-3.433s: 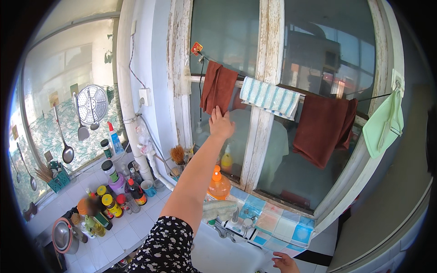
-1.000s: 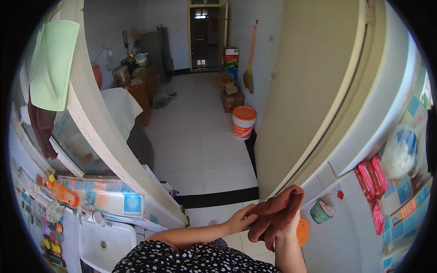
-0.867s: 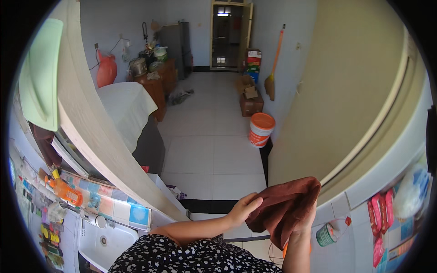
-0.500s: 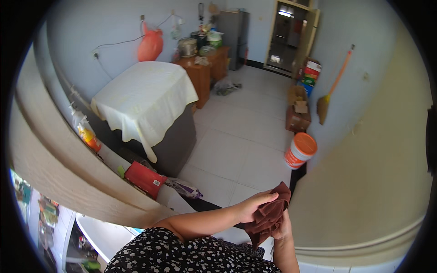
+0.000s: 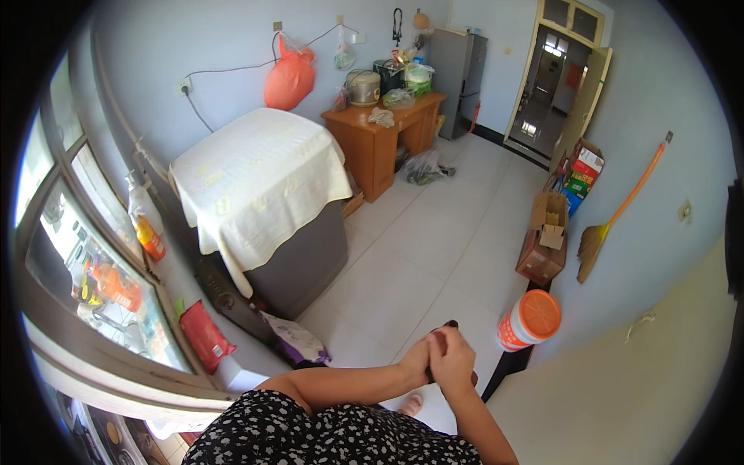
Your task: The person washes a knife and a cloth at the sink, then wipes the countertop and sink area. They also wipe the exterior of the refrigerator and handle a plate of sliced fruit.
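Observation:
My left hand [image 5: 417, 359] and my right hand [image 5: 452, 361] are pressed together in front of my body, one against the other. Between them is a dark brown cloth [image 5: 452, 324], mostly hidden; only small bits stick out at the fingertips and below the palms. The fingers of both hands are closed round it. Past my right hand, on the floor, stands a white and orange bucket with an orange lid [image 5: 540, 311].
At left, a pale cloth covers a grey appliance [image 5: 306, 267] beside the window sill, where a red packet [image 5: 205, 335] lies. Cardboard boxes [image 5: 542, 256] and a broom [image 5: 595, 246] line the right wall. A wooden desk [image 5: 380, 155] and an open doorway [image 5: 546, 93] are farther back.
The brown cloth, spread out between my hands before, is now bunched up and mostly covered by them. My view has moved forward into the room, and a window shows at left.

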A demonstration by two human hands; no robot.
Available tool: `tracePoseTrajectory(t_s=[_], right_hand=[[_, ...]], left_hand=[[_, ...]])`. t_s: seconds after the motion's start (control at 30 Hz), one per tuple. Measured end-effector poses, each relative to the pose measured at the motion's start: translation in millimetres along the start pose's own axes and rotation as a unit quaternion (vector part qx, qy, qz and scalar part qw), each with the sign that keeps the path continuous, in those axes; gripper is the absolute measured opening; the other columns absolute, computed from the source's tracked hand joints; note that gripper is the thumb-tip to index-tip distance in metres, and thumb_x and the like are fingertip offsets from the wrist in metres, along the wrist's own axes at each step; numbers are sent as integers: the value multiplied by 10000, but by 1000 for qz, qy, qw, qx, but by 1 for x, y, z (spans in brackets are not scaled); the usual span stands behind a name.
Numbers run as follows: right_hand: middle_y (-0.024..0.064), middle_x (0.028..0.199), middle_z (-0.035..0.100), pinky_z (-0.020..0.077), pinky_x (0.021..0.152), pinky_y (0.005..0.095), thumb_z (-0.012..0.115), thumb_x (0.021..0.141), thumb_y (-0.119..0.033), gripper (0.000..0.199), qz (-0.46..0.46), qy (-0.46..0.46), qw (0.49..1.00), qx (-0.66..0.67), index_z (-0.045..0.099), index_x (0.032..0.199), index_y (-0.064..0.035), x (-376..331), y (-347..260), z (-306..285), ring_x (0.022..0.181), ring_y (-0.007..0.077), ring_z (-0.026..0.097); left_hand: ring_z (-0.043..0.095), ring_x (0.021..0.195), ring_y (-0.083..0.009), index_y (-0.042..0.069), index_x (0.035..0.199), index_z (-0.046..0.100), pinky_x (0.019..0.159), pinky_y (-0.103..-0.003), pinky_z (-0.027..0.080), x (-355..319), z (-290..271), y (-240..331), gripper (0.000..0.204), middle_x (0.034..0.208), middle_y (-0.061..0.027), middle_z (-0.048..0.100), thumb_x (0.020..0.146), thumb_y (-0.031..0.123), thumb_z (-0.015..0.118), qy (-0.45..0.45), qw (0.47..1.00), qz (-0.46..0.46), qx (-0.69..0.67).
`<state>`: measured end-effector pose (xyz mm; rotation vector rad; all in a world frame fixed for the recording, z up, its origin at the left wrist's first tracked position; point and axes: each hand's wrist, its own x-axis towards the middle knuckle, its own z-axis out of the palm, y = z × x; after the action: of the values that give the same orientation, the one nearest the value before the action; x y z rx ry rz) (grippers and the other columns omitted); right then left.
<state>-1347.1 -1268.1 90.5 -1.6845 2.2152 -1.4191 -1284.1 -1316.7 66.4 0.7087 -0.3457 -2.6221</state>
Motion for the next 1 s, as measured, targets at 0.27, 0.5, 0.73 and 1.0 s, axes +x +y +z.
tracePoseTrajectory(t_s=[0.27, 0.5, 0.73, 1.0], right_hand=[[74, 970, 600, 494, 778, 339, 572, 876, -273, 341, 361, -18, 757, 544, 496, 1141, -72, 114, 213, -30, 893, 223, 591], [72, 1440, 301, 298, 1029, 500, 330, 848, -661, 787, 347, -402, 466, 708, 217, 1419, -130, 154, 206, 34, 1291, 313, 331], [80, 1417, 312, 308, 1050, 431, 481, 834, -586, 793, 227, -304, 646, 662, 188, 1422, -142, 314, 211, 76, 1272, 238, 368], [67, 1149, 529, 413, 928, 322, 632, 824, -155, 437, 290, -56, 794, 531, 443, 1203, -46, 477, 293, 91, 1068, 172, 512]], left_hand=[[555, 985, -193, 102, 1163, 532, 845, -362, 448, 79, 86, 58, 395, 1098, -45, 595, 872, 368, 514, -88, 995, 5, 41], [550, 1038, -238, 98, 1153, 552, 920, -404, 424, 168, 86, 158, 380, 1142, -72, 591, 889, 364, 489, -82, 986, 90, -115], [551, 1056, -216, 75, 1181, 528, 955, -381, 410, 304, 74, 232, 361, 1158, -74, 585, 921, 318, 466, -121, 989, 21, -82], [457, 1196, -210, 65, 1270, 448, 1030, -375, 338, 456, 60, 355, 435, 1305, -82, 483, 954, 355, 378, 2, 998, 15, 60]])
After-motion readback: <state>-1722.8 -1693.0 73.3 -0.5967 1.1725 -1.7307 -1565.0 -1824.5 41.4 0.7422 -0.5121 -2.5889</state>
